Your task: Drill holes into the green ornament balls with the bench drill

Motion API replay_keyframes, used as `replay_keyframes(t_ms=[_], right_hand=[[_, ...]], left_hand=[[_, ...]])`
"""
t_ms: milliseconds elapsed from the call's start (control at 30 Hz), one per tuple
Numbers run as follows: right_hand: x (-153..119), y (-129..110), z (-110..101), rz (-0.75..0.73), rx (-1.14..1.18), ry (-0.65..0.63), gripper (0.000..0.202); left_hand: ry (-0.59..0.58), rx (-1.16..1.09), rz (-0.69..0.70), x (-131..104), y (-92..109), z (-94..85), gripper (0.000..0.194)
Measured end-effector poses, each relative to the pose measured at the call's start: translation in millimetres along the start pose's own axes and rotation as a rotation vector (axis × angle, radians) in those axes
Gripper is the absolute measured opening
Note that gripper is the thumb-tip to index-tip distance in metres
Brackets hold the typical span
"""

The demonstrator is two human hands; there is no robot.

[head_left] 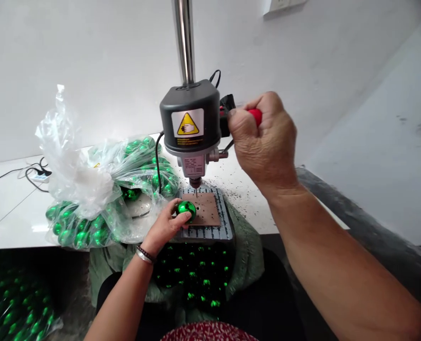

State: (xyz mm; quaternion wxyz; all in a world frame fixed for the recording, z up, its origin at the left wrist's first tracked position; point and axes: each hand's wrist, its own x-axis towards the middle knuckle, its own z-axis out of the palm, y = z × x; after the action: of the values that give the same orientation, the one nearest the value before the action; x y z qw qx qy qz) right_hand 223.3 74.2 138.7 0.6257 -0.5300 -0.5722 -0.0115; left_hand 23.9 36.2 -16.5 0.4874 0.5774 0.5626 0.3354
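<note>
My left hand grips a shiny green ball between thumb and fingers, over the left part of a brown board. The board lies on the grey slotted base of a small drill press. Its thin bit points down just above and behind the ball, apart from it as far as I can see. Raised to the right of the machine head, my right hand is closed around the red-knobbed lever. Most of the lever is hidden by the fist.
Clear plastic bags of green balls stand left on the white table. More balls fill an open green sack below the base. Another bag of balls sits lower left. Dark shavings litter the tabletop; a power strip lies far left.
</note>
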Motion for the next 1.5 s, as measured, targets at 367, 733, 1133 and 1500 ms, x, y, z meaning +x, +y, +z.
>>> replay_keyframes(t_ms=[367,733,1133,1500], right_hand=[[0.1,6.5,-0.5,-0.078,-0.047,-0.043,0.023],[1.1,-0.2,-7.3,-0.037,-0.018,-0.073,0.023],[1.1,-1.0,-6.9,-0.007,-0.046,-0.093,0.020],[-36.3,9.3,-13.7,-0.216,-0.003,0.039,0.020]], left_hand=[[-0.003,-0.039,-0.092,26.7,11.5,12.3,0.048],[0.025,0.101,-0.052,31.0,13.2,21.8,0.055],[0.134,0.449,0.243,39.7,0.2,30.0,0.056],[0.075,0.307,0.161,32.4,6.5,33.7,0.047]])
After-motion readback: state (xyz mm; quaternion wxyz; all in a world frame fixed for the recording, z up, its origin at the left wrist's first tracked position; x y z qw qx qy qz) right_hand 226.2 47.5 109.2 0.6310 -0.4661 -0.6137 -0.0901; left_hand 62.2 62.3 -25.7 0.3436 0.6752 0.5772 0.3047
